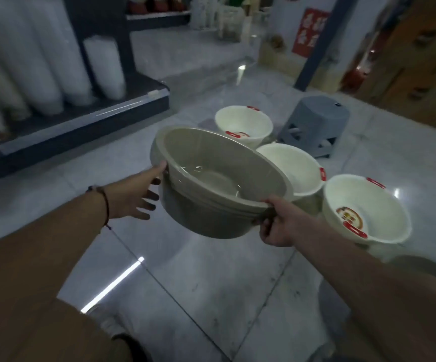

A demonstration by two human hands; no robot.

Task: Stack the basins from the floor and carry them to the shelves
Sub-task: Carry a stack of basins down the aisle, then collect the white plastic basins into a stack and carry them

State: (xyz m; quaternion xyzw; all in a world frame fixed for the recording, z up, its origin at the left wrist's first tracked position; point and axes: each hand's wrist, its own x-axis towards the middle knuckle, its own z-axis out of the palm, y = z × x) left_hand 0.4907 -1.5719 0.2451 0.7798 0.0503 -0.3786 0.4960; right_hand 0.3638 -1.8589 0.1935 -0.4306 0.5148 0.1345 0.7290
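A nested stack of grey-beige basins hangs in the air above the tiled floor, tilted toward me. My right hand grips its near right rim. My left hand touches the left wall of the stack, thumb on the rim, fingers spread. Three white basins with red labels stand on the floor behind: one at the back, one in the middle partly hidden by the stack, one at the right.
A dark shelf unit at the left holds stacks of white disposable cups. A grey plastic stool stands behind the white basins. Wooden drawers line the right side. A metal rim shows at the lower right.
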